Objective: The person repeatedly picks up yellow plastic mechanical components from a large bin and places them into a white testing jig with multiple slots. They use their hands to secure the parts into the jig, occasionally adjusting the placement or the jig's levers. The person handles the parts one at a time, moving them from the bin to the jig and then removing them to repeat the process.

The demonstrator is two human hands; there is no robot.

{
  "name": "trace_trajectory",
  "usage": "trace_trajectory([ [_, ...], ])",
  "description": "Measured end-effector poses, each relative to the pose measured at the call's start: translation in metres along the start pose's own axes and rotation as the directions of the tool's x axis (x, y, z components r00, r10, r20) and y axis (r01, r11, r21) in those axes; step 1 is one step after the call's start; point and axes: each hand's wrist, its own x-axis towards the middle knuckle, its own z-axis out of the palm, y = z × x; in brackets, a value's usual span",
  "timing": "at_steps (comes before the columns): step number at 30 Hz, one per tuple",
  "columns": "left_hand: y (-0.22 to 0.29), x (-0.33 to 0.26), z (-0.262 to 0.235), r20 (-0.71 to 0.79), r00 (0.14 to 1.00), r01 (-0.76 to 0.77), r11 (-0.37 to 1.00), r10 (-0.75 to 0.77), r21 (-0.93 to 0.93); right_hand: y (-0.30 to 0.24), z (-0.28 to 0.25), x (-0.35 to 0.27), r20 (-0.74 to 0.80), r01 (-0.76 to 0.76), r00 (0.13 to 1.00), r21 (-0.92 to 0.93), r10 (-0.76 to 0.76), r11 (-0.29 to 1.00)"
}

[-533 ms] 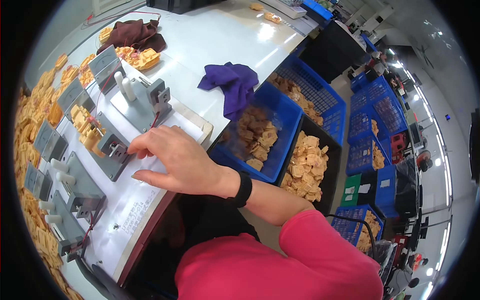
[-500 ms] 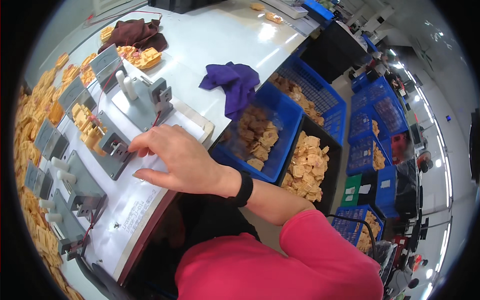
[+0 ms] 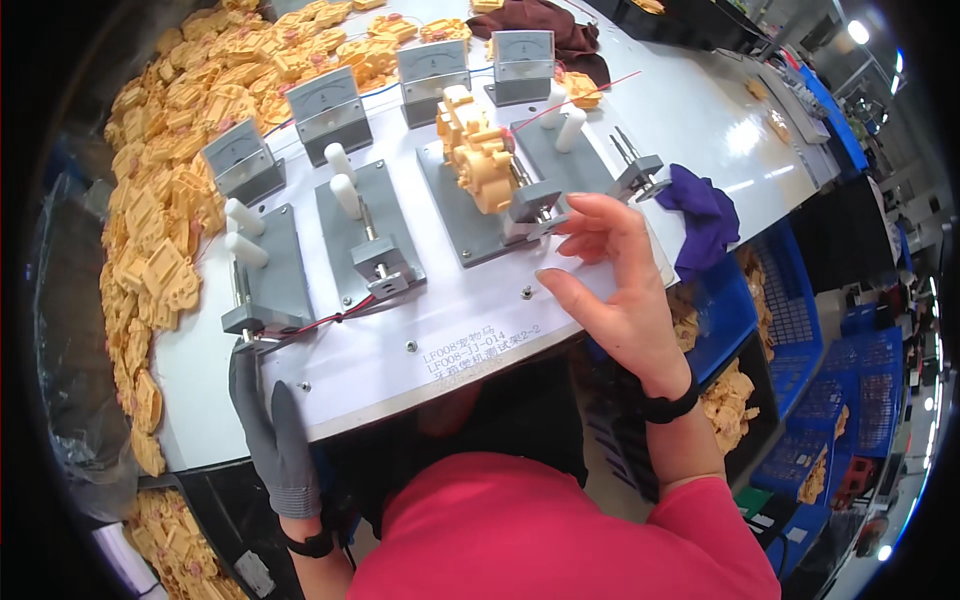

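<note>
A yellow part (image 3: 478,150) sits clamped in the third jig (image 3: 480,215). The bare right hand (image 3: 612,285), open, rests at its 4 o'clock; the gloved left hand (image 3: 272,432), open, grips nothing at the surface (image 3: 420,350) edge. Releasing the clamp seems due next.

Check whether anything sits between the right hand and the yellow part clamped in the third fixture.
Nothing loose lies between them. The right hand hovers beside the fixture's grey clamp block, which stands between the fingers and the yellow part. The white board under the hand shows only screws.
</note>
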Motion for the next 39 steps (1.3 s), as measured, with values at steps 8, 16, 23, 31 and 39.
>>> trace_trajectory([
  [8,0.021,0.032,-0.059,0.128,0.992,-0.039,0.989,0.021,0.14,-0.005,0.012,0.013,-0.002,0.139,0.99,0.16,-0.141,0.977],
  [16,0.211,0.145,0.008,0.642,0.356,-0.927,0.346,0.679,0.149,0.007,0.009,0.01,-0.031,0.248,0.969,0.173,-0.246,0.953],
  [23,0.228,0.149,0.109,0.935,0.3,-0.954,0.089,0.189,0.288,0.008,0.008,0.008,-0.004,0.23,0.972,0.212,-0.235,0.95],
  [31,0.271,0.149,0.048,0.769,0.225,-0.972,0.198,0.598,0.131,0.009,0.001,0.008,-0.02,0.321,0.947,0.091,-0.321,0.943],
  [39,0.248,0.022,0.056,0.731,0.211,-0.779,0.564,0.649,-0.275,-0.029,-0.03,-0.075,-0.162,0.026,0.987,0.254,0.016,0.967],
])
